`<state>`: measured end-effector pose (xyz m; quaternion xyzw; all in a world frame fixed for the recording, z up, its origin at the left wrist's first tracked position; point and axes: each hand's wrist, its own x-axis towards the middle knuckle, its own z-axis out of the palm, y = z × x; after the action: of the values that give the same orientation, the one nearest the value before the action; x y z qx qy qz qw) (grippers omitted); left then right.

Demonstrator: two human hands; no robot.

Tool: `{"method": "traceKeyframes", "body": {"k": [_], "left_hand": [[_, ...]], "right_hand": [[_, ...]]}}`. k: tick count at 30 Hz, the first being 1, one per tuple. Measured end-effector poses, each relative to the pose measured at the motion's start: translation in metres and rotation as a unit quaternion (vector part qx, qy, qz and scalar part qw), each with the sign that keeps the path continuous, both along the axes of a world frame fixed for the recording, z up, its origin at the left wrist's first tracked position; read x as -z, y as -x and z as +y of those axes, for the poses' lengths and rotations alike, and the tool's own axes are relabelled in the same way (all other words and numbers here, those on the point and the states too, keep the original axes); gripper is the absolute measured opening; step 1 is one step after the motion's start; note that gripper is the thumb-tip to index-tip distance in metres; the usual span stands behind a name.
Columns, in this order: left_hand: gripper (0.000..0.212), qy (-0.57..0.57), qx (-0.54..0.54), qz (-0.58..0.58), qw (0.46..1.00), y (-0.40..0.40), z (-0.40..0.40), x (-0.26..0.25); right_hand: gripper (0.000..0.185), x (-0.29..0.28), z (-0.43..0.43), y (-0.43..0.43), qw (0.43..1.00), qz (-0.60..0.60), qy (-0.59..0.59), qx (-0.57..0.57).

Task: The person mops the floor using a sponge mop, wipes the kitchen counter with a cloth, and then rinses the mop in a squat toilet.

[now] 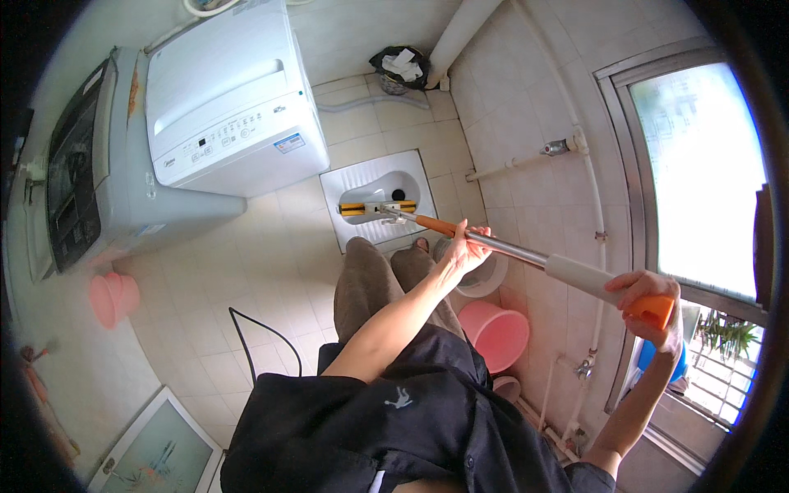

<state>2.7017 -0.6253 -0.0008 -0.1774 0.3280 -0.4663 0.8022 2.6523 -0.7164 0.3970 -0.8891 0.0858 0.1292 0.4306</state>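
A sponge mop with a steel pole (515,249) runs slantwise across the view. My left hand (466,251) is wrapped around the pole just behind its orange lower sleeve (436,225). My right hand (654,305) grips the top end, where a white grip (579,278) meets an orange cap (651,312). The yellow sponge head (352,209) lies across the basin of a white squat toilet (330,183), close to the dark drain hole (399,195). Whether the sponge touches the porcelain or hovers, I cannot tell.
Washing machines, one white (228,111) and one grey (179,209), stand at left. A lined waste bin (404,68) sits by the corner pipe. Pink buckets (493,333) and a pale bucket (487,277) are beside my legs. Wall pipes (595,203) and a window (703,166) border the right.
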Motion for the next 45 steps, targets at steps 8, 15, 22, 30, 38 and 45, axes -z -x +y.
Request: {"method": "traceKeyframes", "body": {"k": [8, 15, 22, 30, 38, 45], "left_hand": [[0.024, -0.225, 0.152, 0.002, 0.962, -0.043, -0.042, -0.009], [0.011, -0.217, 0.146, -0.083, 0.962, -0.084, -0.012, 0.005], [0.012, -0.164, 0.180, -0.039, 0.969, -0.083, -0.044, 0.009], [0.010, -0.008, -0.161, 0.144, 0.976, -0.104, 0.000, -0.033], [0.011, -0.022, -0.089, 0.119, 0.989, -0.107, -0.054, -0.014], [0.017, -0.162, 0.019, 0.008, 0.987, -0.087, -0.112, -0.022]], "right_hand": [[0.036, 0.044, -0.062, -0.038, 0.991, -0.015, -0.069, -0.113], [0.059, 0.143, -0.127, -0.067, 0.915, -0.039, -0.381, 0.131], [0.050, 0.424, -0.305, -0.084, 0.763, -0.044, -0.307, 0.566], [0.039, 0.479, -0.315, -0.173, 0.562, 0.009, -0.437, 0.702], [0.044, 0.479, -0.301, -0.164, 0.419, -0.173, -0.606, 0.654], [0.050, 0.470, -0.298, -0.150, 0.315, -0.269, -0.753, 0.512]]}}
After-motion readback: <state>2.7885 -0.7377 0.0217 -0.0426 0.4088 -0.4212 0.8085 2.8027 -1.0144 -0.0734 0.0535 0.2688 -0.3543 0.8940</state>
